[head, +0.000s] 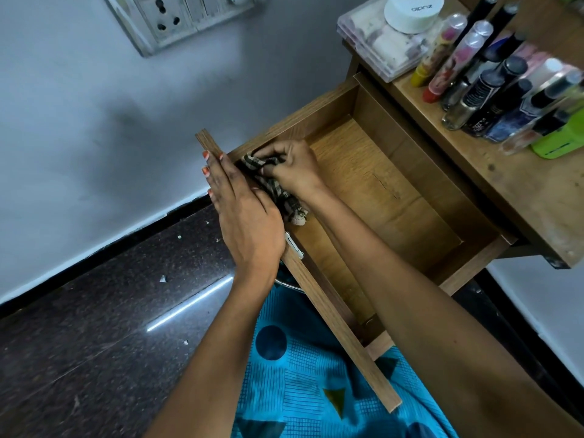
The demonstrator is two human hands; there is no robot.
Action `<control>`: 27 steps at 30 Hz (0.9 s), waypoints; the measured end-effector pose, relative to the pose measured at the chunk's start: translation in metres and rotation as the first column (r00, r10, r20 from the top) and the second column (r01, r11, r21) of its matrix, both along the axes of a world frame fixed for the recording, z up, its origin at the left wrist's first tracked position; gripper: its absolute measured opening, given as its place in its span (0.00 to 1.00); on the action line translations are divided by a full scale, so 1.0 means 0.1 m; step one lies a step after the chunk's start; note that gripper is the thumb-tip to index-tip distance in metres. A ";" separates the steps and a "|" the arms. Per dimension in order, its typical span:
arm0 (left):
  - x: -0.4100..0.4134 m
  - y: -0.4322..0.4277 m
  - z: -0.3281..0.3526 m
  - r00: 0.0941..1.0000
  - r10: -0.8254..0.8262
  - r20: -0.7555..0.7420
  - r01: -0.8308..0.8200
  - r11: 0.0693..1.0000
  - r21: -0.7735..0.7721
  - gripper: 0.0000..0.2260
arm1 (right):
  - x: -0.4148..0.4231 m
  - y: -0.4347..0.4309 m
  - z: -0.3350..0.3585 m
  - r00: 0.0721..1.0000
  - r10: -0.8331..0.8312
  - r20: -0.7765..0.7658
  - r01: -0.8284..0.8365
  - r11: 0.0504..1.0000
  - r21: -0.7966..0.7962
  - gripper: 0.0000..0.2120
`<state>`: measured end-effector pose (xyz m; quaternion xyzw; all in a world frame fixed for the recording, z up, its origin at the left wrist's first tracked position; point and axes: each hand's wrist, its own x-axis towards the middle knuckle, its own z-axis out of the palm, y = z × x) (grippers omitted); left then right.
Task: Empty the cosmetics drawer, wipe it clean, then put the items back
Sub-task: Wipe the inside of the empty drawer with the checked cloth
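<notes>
I read the drawer (379,200) as pulled out of the desk (521,184) with nothing lying on its floor; its front panel (341,327) runs from far left to near right, and I judge that to be the axis the wipe should follow. My right hand (294,169) is clenched on the cloth (278,197), which sits in the far-left inside corner against the panel; my left hand (246,216) lies flat, fingers straight, on the panel's outer face and top edge, just opposite; the hands are apart, with the panel between them. Open room: bare floor extends right toward the desk and near along the panel. The cosmetics bottles (493,99) stand on the desk at far right, well apart from both hands; the right arm is nearer them.
</notes>
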<state>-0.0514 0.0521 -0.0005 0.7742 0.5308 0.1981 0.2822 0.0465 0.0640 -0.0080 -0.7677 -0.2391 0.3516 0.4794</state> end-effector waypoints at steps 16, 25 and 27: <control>0.00 0.00 0.00 1.000 -0.001 0.003 0.001 1.000 -0.011 0.25 | 0.04 -0.02 -0.07 0.982 0.031 -0.184 -0.024 0.999 0.037 0.15; 0.00 -0.02 0.02 1.000 0.001 0.007 -0.001 1.000 -0.001 0.24 | -0.07 -0.29 -0.13 0.964 0.252 -0.081 -0.254 0.967 -0.020 0.17; 0.00 -0.02 0.02 1.000 -0.003 0.010 0.003 1.000 0.002 0.24 | -0.10 -0.42 -0.08 0.956 0.287 -0.062 -0.290 0.957 -0.032 0.18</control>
